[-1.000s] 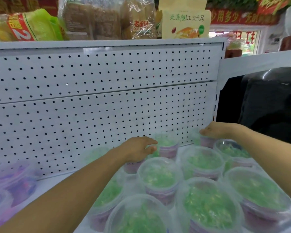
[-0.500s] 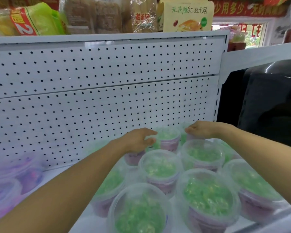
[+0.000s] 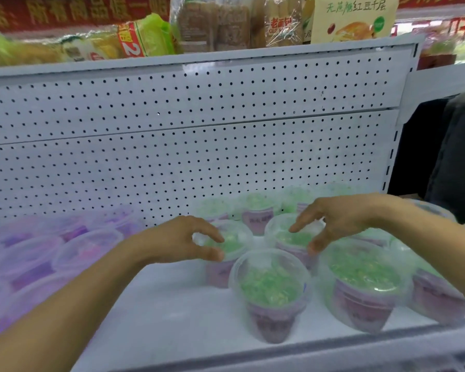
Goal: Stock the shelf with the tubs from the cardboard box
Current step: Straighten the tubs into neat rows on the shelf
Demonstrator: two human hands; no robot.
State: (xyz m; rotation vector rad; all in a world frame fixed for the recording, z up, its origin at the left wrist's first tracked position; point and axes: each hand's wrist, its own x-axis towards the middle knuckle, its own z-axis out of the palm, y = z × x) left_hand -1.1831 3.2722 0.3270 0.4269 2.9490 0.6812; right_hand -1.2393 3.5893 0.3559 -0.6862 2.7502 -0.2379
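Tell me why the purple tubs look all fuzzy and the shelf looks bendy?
In the head view, the purple tubs at the left edge are smeared and out of focus, while the nearest green tub is clearer; the wide-angle lens bows the shelf and pegboard; the wrapped bread on top shows glare.

cream carton (image 3: 353, 18) on the top shelf printed 无蔗糖红豆千层; clear bread bag (image 3: 281, 22) reading 老面包; yellow-green packet (image 3: 134, 40) with a large 2; red banner (image 3: 73, 9), characters blurred; tub labels unreadable
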